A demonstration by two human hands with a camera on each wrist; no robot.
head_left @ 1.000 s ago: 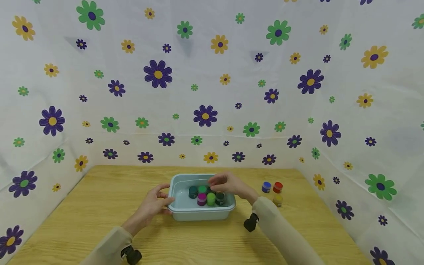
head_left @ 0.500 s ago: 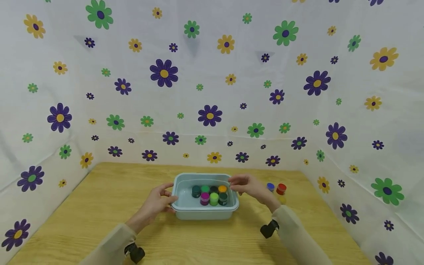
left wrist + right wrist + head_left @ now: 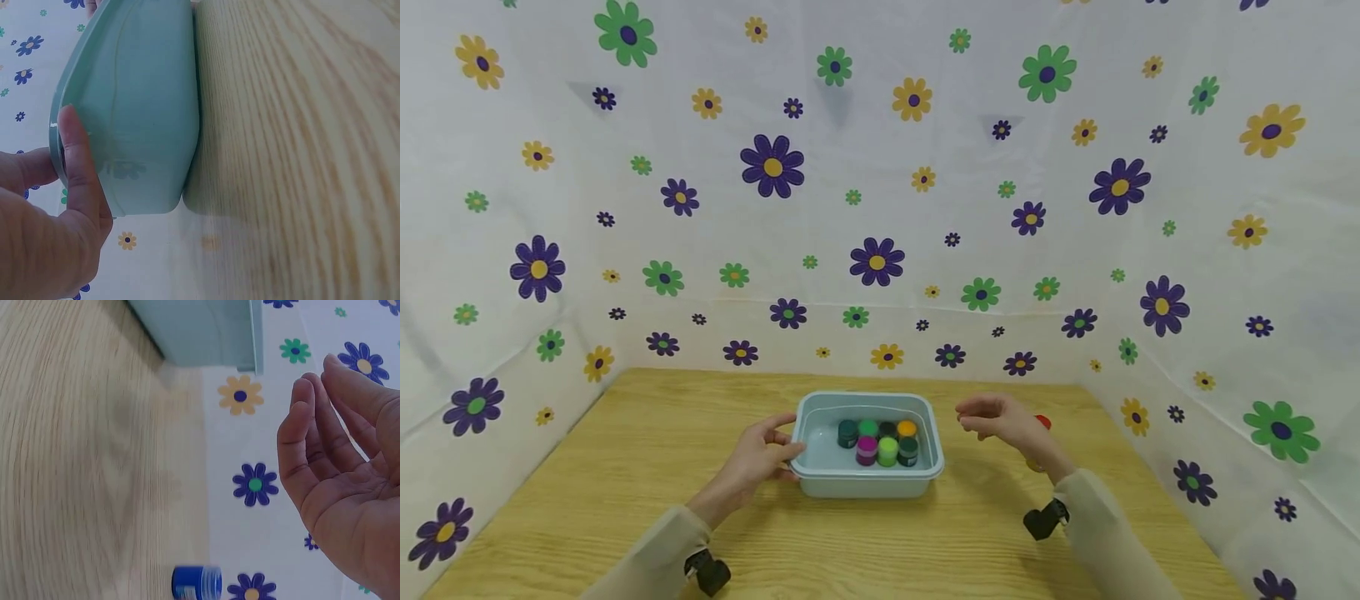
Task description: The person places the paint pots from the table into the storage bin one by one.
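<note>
A pale blue plastic tub [image 3: 868, 487] stands on the table. My left hand [image 3: 751, 460] holds its left rim between thumb and fingers. Inside, toward the right, several small paint jars are grouped: magenta [image 3: 867, 451], lime green [image 3: 887, 452], orange [image 3: 907, 428], green [image 3: 868, 428] and darker ones, such as the dark teal jar [image 3: 847, 433]. To the right of the tub, my right hand [image 3: 1011, 427] hovers with loosely bent fingers and nothing between them. Behind it, a red jar [image 3: 1043, 422] and a yellow jar [image 3: 1036, 466] are mostly hidden. The blue jar [image 3: 196, 582] shows only in the right wrist view.
The wooden table [image 3: 865, 550] stretches in front of the tub and to both sides. A flower-printed white cloth [image 3: 820, 225] encloses the table at the back and both sides. A small black camera sits on each wrist.
My right hand has drawn back from above the tub to its right, toward the loose jars. The orange jar in the tub has come into sight. My left hand keeps its hold.
</note>
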